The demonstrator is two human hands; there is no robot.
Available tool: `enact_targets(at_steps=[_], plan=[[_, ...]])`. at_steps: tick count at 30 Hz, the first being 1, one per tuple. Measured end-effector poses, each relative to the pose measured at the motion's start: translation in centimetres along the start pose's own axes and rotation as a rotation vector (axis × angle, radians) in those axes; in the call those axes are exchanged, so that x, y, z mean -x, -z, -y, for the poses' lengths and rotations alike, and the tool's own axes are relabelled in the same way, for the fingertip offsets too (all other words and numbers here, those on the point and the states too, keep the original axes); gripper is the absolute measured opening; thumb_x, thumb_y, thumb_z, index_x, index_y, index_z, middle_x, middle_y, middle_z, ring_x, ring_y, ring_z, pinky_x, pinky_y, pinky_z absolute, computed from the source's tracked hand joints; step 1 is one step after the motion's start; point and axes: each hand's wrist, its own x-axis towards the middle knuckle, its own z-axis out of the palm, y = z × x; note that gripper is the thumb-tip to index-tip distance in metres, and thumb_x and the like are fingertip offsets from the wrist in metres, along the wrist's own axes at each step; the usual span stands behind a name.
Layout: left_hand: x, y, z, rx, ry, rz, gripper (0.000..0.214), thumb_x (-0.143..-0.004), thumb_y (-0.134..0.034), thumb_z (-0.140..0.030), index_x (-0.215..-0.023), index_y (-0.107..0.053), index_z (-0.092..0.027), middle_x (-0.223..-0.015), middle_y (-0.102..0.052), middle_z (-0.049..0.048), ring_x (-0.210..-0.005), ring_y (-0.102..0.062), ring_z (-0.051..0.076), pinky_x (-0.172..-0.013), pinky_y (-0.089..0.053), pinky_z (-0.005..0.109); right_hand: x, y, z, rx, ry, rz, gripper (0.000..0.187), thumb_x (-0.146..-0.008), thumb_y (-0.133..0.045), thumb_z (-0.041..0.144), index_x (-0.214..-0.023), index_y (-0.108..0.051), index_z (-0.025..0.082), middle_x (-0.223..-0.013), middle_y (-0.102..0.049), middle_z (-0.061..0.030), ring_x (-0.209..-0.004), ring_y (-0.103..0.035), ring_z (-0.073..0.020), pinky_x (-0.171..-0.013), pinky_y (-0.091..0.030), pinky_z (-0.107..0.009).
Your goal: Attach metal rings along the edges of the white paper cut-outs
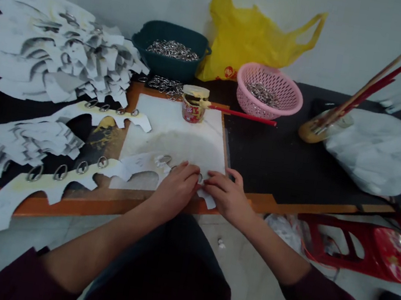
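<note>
Left hand (178,184), right hand (228,197): both holding white cutout (141,162) | desk's (262,165) front edge | uneven finger pressure could be skewing ring (200,178)

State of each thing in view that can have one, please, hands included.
Left hand: on the white cutout, fingers bent
Right hand: at the same cutout, fingers bent
Tub: open, smeared yellow
Red-handled brush: head at the tub
Green bin: open, part-filled
Pink basket: open, upright, part-filled
Yellow bag: upright, handles raised
Front-left cutout: rings standing on it
</note>
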Motion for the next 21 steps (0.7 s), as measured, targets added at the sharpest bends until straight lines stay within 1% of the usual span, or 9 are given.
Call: enact_targets(at_steps=[3, 5, 7, 9, 12, 14, 16, 19, 21], plan=[[0.0, -0.1, 0.0, -0.012, 0.004, 0.013, 0.011, -0.084, -0.043, -0.014, -0.082, -0.055, -0.013, -0.095, -0.056, 0.0074, -0.095, -0.052, 0.018, -0.099, -0.035, 0.04, 0.2, 0.7, 0.2, -0.028, -0.004, 0.011, 0.024, -0.085, -0.043, 0.01, -0.097, -0.059, 0.024, -0.101, -0.064, -0.0021, -0.114, -0.048, -0.0161, -0.1, -0.016, -0.043], [0.1, -0.2, 0.0, -0.024, 0.006, 0.005, 0.01, -0.083, -0.044, -0.014, -0.084, -0.054, -0.013, -0.096, -0.056, 0.0075, -0.095, -0.052, 0.018, -0.099, -0.036, 0.041, 0.2, 1.4, 0.2, -0.07, -0.046, 0.026, 0.023, -0.084, -0.044, 0.011, -0.096, -0.06, 0.023, -0.101, -0.064, -0.0023, -0.112, -0.049, -0.017, -0.1, -0.017, -0.043], [0.1, -0.3, 0.0, -0.042, 0.002, -0.002, 0.009, -0.082, -0.045, -0.013, -0.085, -0.054, -0.013, -0.096, -0.056, 0.0077, -0.094, -0.052, 0.019, -0.099, -0.036, 0.042, 0.2, 2.0, 0.4, -0.119, -0.141, 0.005, 0.018, -0.084, -0.046, 0.014, -0.093, -0.06, 0.021, -0.099, -0.063, -0.0033, -0.109, -0.05, -0.0174, -0.098, -0.022, -0.041], [0.2, -0.4, -0.1, -0.057, -0.002, -0.018, 0.008, -0.082, -0.046, -0.013, -0.086, -0.053, -0.012, -0.096, -0.056, 0.0084, -0.095, -0.052, 0.019, -0.098, -0.036, 0.043, 0.0, 2.2, 0.7, -0.134, -0.264, -0.063, 0.015, -0.083, -0.049, 0.019, -0.093, -0.06, 0.02, -0.099, -0.06, -0.0054, -0.105, -0.049, -0.0182, -0.093, -0.028, -0.039], [0.3, -0.6, -0.2, -0.059, -0.004, -0.061, 0.009, -0.082, -0.046, -0.013, -0.087, -0.053, -0.011, -0.098, -0.055, 0.0096, -0.097, -0.052, 0.02, -0.098, -0.037, 0.043, -0.7, 1.5, 1.5, -0.067, -0.402, -0.129, 0.015, -0.08, -0.055, 0.028, -0.092, -0.06, 0.02, -0.099, -0.056, -0.0077, -0.101, -0.046, -0.0216, -0.084, -0.034, -0.037], [0.5, -0.6, -0.2, -0.053, -0.009, -0.082, 0.01, -0.082, -0.045, -0.012, -0.087, -0.053, -0.011, -0.098, -0.055, 0.01, -0.097, -0.052, 0.02, -0.097, -0.038, 0.043, -1.3, 0.7, 2.4, 0.003, -0.469, -0.139, 0.014, -0.077, -0.059, 0.032, -0.085, -0.06, 0.02, -0.096, -0.055, -0.0081, -0.096, -0.045, -0.0234, -0.077, -0.034, -0.036], [0.8, -0.4, -0.3, -0.043, -0.031, -0.074, 0.012, -0.082, -0.043, -0.011, -0.086, -0.054, -0.011, -0.1, -0.055, 0.0107, -0.098, -0.052, 0.02, -0.098, -0.038, 0.043, -1.9, 0.0, 3.2, 0.071, -0.525, -0.157, 0.012, -0.075, -0.06, 0.03, -0.077, -0.057, 0.019, -0.091, -0.055, -0.0084, -0.091, -0.045, -0.0237, -0.071, -0.033, -0.034], [1.5, 0.3, -0.2, -0.055, -0.118, -0.014, 0.018, -0.082, -0.04, -0.008, -0.089, -0.057, -0.011, -0.108, -0.055, 0.0125, -0.104, -0.05, 0.02, -0.101, -0.035, 0.043, -2.7, -0.3, 4.1, 0.118, -0.547, -0.105, 0.007, -0.076, -0.057, 0.024, -0.073, -0.054, 0.018, -0.079, -0.057, -0.0066, -0.081, -0.048, -0.0214, -0.067, -0.032, -0.032], [2.1, 0.9, -0.1, -0.107, -0.159, 0.014, 0.022, -0.081, -0.041, -0.006, -0.096, -0.057, -0.011, -0.113, -0.053, 0.0145, -0.111, -0.046, 0.022, -0.102, -0.033, 0.046, -3.0, -0.1, 4.4, 0.083, -0.538, -0.063, 0.006, -0.077, -0.053, 0.02, -0.071, -0.052, 0.018, -0.07, -0.056, -0.0041, -0.074, -0.049, -0.0188, -0.065, -0.032, -0.03]])
